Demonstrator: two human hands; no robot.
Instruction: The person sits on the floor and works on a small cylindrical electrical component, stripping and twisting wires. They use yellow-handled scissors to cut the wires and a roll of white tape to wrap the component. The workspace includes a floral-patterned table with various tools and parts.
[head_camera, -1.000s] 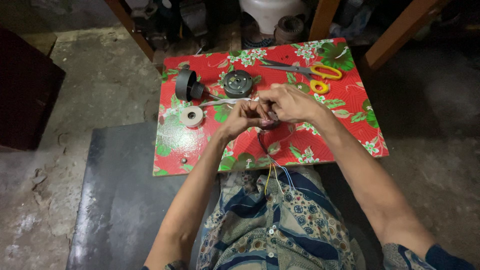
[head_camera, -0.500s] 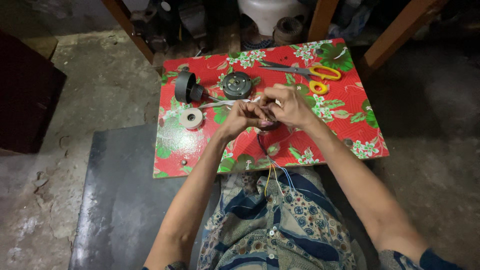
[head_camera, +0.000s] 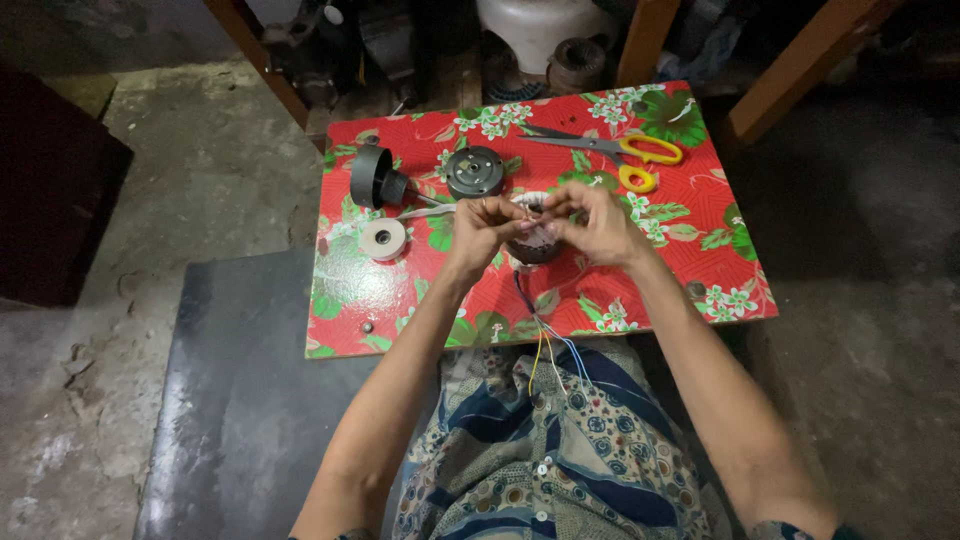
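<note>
Head view looks down on a low board covered in red floral cloth, where both hands meet over a small dark wound coil near the board's middle. The left hand and right hand each pinch something fine at the coil's top, apparently a thin wire or thread, though what exactly sits between the fingertips is too small to tell. Both forearms reach in from the near edge, wrists bent inward, fingers curled tightly together. Coloured leads trail from the coil over the near edge toward the person's lap. As a judgement, a hard tug could snap the fine strand or drag the coil by its leads off the near edge. A white tape roll lies near the left edge, a dark cup-shaped housing and round motor part behind it, and yellow-handled scissors near the far right corner.
</note>
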